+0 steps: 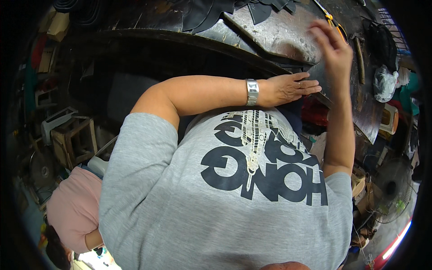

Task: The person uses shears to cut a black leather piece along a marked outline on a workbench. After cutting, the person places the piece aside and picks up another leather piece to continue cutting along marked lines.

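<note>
My left hand, with a metal watch on the wrist, reaches across my body to the bench edge. Its fingers stretch out flat beside a dark flat piece, and I cannot tell how firmly they press on it. Raised over the bench, my right hand is smeared by motion; its fingers are bent and apart, and nothing shows in them. Scissors with orange and black handles lie just behind it. To its left is a worn, shiny slab.
Black sheet pieces are heaped along the far bench. On the right lie a wooden stick and a clear plastic bag. A standing fan is at right. A wooden stool and a person in pink are at left.
</note>
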### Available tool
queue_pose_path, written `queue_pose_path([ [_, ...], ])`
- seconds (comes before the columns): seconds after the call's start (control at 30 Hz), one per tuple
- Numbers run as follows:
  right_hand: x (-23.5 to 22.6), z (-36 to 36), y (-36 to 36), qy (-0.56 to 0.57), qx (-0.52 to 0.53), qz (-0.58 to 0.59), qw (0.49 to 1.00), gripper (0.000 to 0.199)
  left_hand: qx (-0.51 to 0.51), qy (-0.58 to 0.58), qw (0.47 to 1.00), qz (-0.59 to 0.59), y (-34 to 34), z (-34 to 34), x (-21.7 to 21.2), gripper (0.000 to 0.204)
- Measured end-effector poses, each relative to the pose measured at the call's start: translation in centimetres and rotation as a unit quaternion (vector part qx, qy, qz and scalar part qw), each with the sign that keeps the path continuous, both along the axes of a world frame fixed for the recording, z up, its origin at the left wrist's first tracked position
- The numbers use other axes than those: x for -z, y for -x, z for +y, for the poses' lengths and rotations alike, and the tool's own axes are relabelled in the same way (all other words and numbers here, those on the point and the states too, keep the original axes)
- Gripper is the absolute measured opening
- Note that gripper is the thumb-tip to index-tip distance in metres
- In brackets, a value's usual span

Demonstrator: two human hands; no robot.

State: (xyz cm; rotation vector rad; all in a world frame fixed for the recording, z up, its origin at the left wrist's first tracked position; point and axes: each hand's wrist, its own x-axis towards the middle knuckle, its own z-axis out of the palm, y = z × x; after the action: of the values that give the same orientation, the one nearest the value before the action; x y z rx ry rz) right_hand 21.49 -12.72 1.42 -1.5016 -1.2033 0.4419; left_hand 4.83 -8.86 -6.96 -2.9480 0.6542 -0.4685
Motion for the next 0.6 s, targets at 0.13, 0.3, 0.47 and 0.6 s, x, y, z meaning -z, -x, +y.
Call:
queue_pose_path([
  [0.13,0.3,-2.2,11.6,0.085,-0.227,-0.038,0.969,0.035,0.049,0.15,0.986,0.048,0.9,0.2,5.2,0.034],
  [0.3,3.7,0.1,14.2,0.111,-0.251,-0.11,0.955,0.027,-0.023,0.351,0.908,0.229,2.3,2.1,10.3,0.036],
  [0.47,5.9,1.8,13.6,0.229,-0.294,0.031,0.928,0.021,-0.084,0.511,0.789,0.331,3.0,4.3,11.7,0.038],
  [0.6,6.1,2.1,14.0,0.181,-0.284,-0.085,0.938,0.035,-0.113,0.644,0.646,0.394,4.0,6.9,11.7,0.039],
])
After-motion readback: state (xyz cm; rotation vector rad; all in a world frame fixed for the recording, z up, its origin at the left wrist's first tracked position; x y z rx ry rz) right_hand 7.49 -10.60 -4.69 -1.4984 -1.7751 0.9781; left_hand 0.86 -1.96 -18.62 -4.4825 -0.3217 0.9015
